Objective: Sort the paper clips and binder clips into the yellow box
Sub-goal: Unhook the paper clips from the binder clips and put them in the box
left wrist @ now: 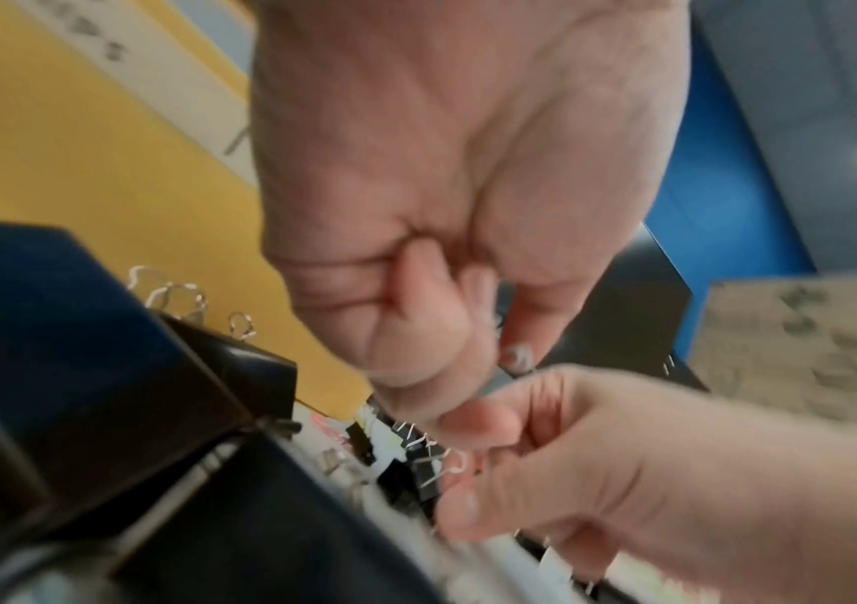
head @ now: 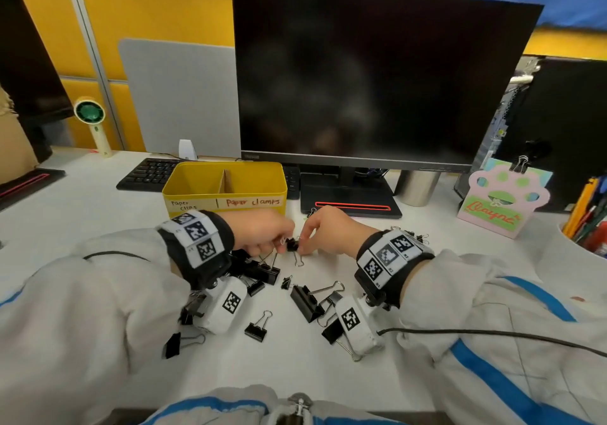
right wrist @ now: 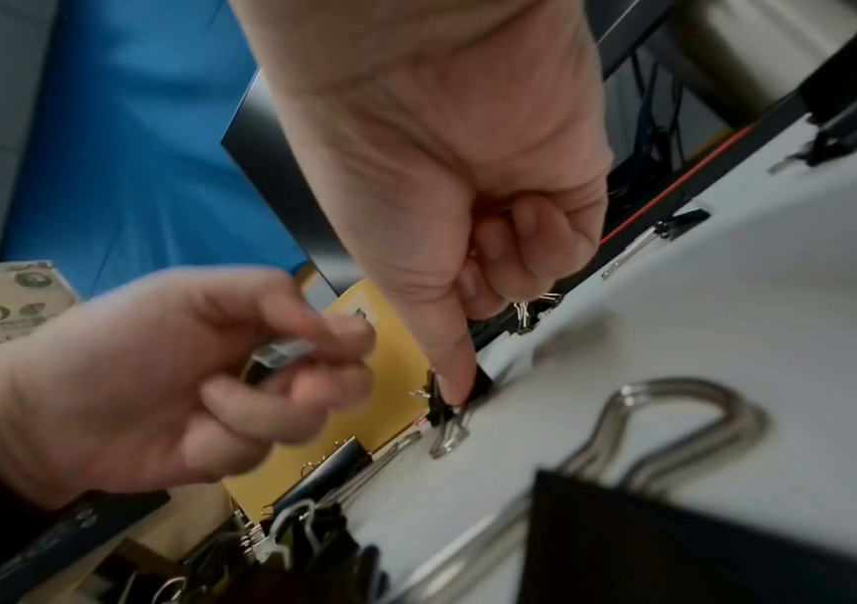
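A small black binder clip (head: 292,245) is pinned on the white desk (head: 427,260) between the two hands, just in front of the yellow box (head: 184,191). It is pinched by the thumb and forefinger of the right hand (head: 323,231), whose other fingers are curled into the palm, as shown in the right wrist view. One wire handle of the clip (right wrist: 449,435) is laid flat on the desk, so the long axis runs from the black body toward the person. The fingers of the left hand (head: 262,232) are curled around something small and silvery (right wrist: 281,353); it is blurred, possibly a wire handle or a paper clip, and cannot be told for sure.

The box is stood upright, split by a cardboard divider (head: 226,181) into two compartments, labelled "paper clips" on the left and "paper clamps" on the right. Its contents are hidden from the head view.

More binder clips are scattered on the desk nearer the person: a large one (head: 303,303) with its handles pointed right, a medium one (head: 258,326) with its handle pointed up and right, and a heap (head: 259,272) under the left wrist. A dark monitor (head: 377,73) is stood behind the box.
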